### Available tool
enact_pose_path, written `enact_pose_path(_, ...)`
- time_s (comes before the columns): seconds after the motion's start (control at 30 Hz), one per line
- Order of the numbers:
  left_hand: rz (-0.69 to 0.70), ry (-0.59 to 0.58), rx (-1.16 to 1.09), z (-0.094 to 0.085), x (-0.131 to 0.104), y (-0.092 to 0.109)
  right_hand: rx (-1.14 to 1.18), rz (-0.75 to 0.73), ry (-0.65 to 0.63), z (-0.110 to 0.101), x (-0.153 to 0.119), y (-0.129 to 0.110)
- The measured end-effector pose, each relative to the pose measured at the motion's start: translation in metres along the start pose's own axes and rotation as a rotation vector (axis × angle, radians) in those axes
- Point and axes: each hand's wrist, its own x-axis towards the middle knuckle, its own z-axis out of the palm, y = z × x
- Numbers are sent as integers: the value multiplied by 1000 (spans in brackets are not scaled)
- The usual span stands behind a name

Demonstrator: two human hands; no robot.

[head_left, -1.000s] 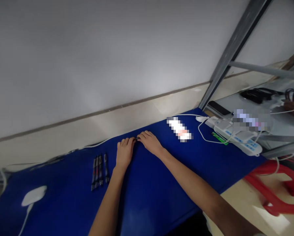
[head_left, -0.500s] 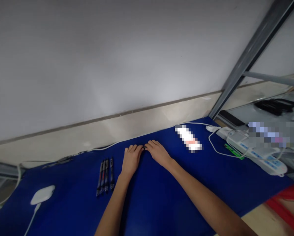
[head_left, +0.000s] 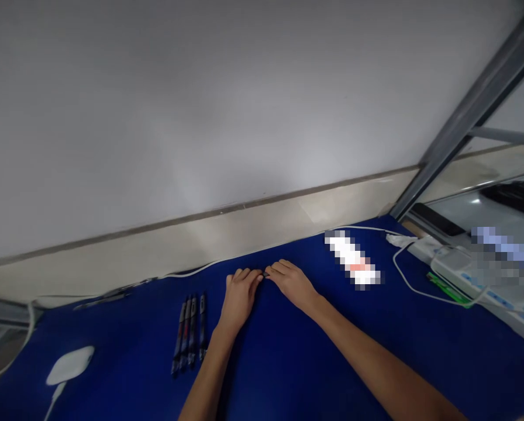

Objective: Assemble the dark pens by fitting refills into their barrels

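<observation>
Both hands meet near the back middle of the blue surface (head_left: 279, 351). My left hand (head_left: 240, 295) has its fingers curled, thumb and fingertips pinched at one end of a small dark object (head_left: 265, 274). My right hand (head_left: 292, 285) pinches the other end of it from the right. Most of the object is hidden by the fingers, so I cannot tell what it is. Left of my left hand, several dark pens (head_left: 192, 330) lie side by side, the rightmost a little apart and partly next to my left forearm.
A white case (head_left: 71, 365) with a cable lies at the left. Toward the right are a blurred white item (head_left: 353, 258), a green packet (head_left: 448, 289) and a white power strip (head_left: 499, 298). A white cable (head_left: 192, 273) runs along the wall; a metal post (head_left: 459, 126) rises at the right.
The view has shifted slightly, so things on the right appear farther right and lower. Both hands still meet at the small dark object, with the fingers slightly moved.
</observation>
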Motion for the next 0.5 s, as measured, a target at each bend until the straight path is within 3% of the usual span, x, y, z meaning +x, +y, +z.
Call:
enact_pose_path(0.13,-37,52,18,0,0,3,220,123,42,-3,5,4)
enact_pose_path(0.23,-65,34,-29,0,1,2,314,252,3,0,10,11)
enact_pose_path(0.37,-60,-12,-82,2,3,0,337,281,-30,3,12,18)
enact_pose_path(0.5,-97,4,-118,1,5,-1,533,341,-8,-2,11,17)
